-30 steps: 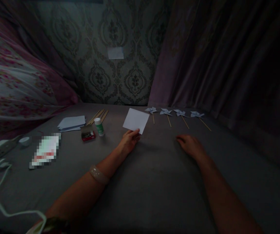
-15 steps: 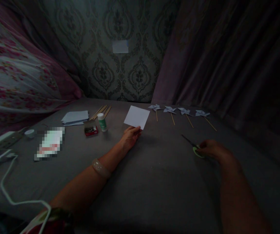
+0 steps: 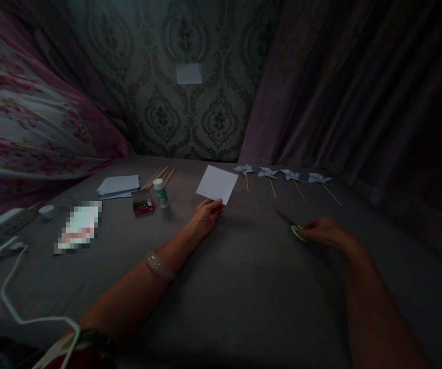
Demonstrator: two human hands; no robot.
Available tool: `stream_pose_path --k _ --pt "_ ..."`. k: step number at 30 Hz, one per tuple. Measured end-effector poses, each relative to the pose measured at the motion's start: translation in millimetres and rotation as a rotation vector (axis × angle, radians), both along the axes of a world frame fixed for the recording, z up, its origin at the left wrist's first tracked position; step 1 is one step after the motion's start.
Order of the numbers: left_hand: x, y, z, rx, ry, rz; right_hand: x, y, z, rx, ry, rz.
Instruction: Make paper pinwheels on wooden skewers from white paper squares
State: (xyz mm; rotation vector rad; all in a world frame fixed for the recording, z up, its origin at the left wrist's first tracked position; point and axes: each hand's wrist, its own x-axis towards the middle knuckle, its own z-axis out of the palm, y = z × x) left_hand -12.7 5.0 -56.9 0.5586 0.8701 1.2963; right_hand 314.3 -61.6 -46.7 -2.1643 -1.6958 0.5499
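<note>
A square sheet of white paper [image 3: 218, 183] is pinched at its lower corner by my left hand [image 3: 206, 214], raised in the middle of the view. To the right, my right hand [image 3: 321, 230] grips scissors [image 3: 297, 231] by their light green handles. The dark blades point up and left, towards the paper but apart from it. How far the blades are parted cannot be made out. Several white paper pinwheels [image 3: 268, 173] on wooden sticks lie in a row at the back right, beyond my right hand.
At the back left are a stack of paper [image 3: 119, 185], wooden sticks [image 3: 158, 177], a green-and-white glue bottle [image 3: 161, 195] and a small red box [image 3: 143, 205]. A power strip [image 3: 1, 225] with a white cable [image 3: 32, 320] and a small white cap [image 3: 46, 211] sit at the left.
My right hand has moved left with the scissors, closer to the paper. My left hand and the sheet have barely shifted.
</note>
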Motion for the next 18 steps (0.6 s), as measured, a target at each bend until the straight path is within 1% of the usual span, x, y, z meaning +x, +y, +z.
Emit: stream_pose_path --k 2,3,4,6,8,11,14,16,18 --pt "0.2 -1.2 1.1 0.004 -0.001 -0.008 -13.8 0.5 10.5 -0.071 0.206 -0.011" --pt "0.1 -1.8 1.8 0.010 0.000 -0.011 -20.9 0.9 14.7 -0.061 0.252 -0.010" --pt "-0.1 -2.3 2.7 0.022 0.003 -0.013 -28.0 1.4 18.1 -0.036 0.308 -0.014" --pt "-1.0 -2.7 4.8 0.065 0.025 -0.020 -43.1 2.9 22.5 0.059 0.551 -0.059" --pt "-1.8 -2.1 7.9 0.123 0.059 -0.012 -59.6 5.4 24.5 0.114 0.805 -0.080" --pt "-1.3 0.3 15.2 0.182 0.084 0.010 -86.5 11.4 26.2 0.123 1.064 0.004" --pt "3.0 4.2 25.5 0.152 0.044 0.027 -113.1 19.5 28.0 0.080 1.161 0.004" --pt "7.5 7.5 33.4 0.119 0.009 0.045 -128.5 25.0 28.5 0.051 1.142 0.042" --pt "12.3 10.7 40.8 0.106 -0.018 0.063 -141.4 29.2 27.6 0.070 1.062 0.097"
